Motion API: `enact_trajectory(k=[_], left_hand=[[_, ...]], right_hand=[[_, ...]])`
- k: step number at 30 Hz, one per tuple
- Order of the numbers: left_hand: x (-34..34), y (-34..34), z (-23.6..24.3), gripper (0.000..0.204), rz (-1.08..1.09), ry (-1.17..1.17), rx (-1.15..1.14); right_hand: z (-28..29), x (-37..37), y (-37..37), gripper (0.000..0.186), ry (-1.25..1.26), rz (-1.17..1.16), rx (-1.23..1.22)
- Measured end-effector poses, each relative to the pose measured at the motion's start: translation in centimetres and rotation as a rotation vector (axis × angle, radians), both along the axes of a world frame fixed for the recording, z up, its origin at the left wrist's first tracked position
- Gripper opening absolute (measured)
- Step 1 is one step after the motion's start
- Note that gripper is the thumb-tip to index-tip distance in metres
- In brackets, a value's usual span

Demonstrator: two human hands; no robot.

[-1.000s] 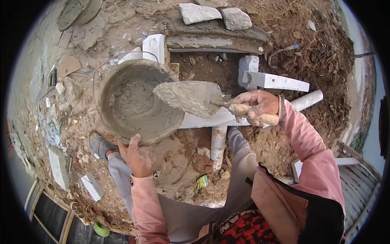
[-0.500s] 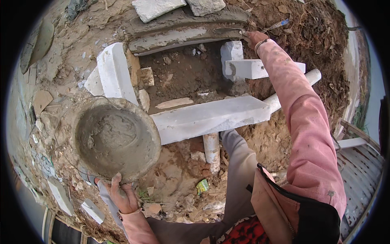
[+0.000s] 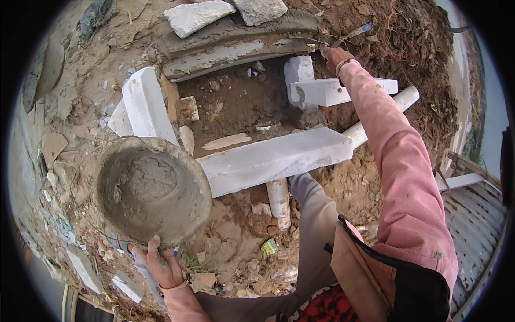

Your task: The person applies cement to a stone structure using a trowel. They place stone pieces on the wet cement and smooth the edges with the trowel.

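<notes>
A round pan (image 3: pixel 196 212) of wet grey mortar (image 3: pixel 147 177) is on the left, and my left hand (image 3: pixel 163 265) grips its near rim, thumb on top. At the far side, my right hand (image 3: pixel 338 58) is closed on a trowel (image 3: pixel 308 39); its thin blade shows almost edge-on and its handle is hidden in my fingers. The blade lies by the right end of a mortar-smeared long block (image 3: pixel 225 58) that edges a pit (image 3: pixel 236 102).
White blocks frame the pit: a long near block (image 3: pixel 273 161), a left block (image 3: pixel 147 104) and a right block (image 3: pixel 330 92). Pipes (image 3: pixel 410 96) stick out beside them. Rough stones (image 3: pixel 198 16) lie at the back. Corrugated metal (image 3: pixel 472 225) stands at right.
The view has shifted slightly, moving the blocks a little left in the picture. My right hand stays by the far block's end, and my left hand stays at the pan's rim.
</notes>
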State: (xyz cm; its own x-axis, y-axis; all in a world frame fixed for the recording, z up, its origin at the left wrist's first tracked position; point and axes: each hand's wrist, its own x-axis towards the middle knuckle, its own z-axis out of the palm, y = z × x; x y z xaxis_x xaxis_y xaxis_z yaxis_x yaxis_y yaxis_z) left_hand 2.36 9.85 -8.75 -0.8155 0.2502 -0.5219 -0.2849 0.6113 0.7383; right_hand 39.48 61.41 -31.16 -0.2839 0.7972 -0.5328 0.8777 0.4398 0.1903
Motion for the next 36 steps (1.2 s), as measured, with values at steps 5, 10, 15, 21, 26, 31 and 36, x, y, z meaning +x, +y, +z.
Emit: enact_trajectory(k=[5,10,15,21,26,31,36], left_hand=[[1.0,3.0,0.9,0.036,0.01,-0.042,0.06],[0.2,1.0,1.1,0.033,-0.208,0.056,-0.036],[-0.3,1.9,0.9,0.034,0.183,-0.112,0.146],[0.1,2.7,0.7,0.049,0.257,-0.246,0.118],[-1.0,2.1,1.5,0.052,0.134,-0.203,0.129],[0.7,6.2,1.0,0.053,0.299,-0.349,0.25],[0.1,5.4,-0.6,0.05,0.266,-0.437,0.37]], right_hand=[[-4.0,-0.8,-1.0,0.038,0.133,-0.288,-0.024],[-8.9,-5.6,-6.3,0.035,0.391,-0.88,0.209],[-9.7,-11.0,-11.3,0.022,1.083,-1.366,0.145],[-7.9,-8.0,-11.4,0.022,2.065,-1.873,-0.476],[4.9,-6.6,-18.8,0.036,2.296,-1.547,-1.187],[20.2,-6.2,-26.9,0.058,1.695,-0.977,-0.784],[20.0,-8.3,-29.2,0.068,1.094,0.271,-0.255]])
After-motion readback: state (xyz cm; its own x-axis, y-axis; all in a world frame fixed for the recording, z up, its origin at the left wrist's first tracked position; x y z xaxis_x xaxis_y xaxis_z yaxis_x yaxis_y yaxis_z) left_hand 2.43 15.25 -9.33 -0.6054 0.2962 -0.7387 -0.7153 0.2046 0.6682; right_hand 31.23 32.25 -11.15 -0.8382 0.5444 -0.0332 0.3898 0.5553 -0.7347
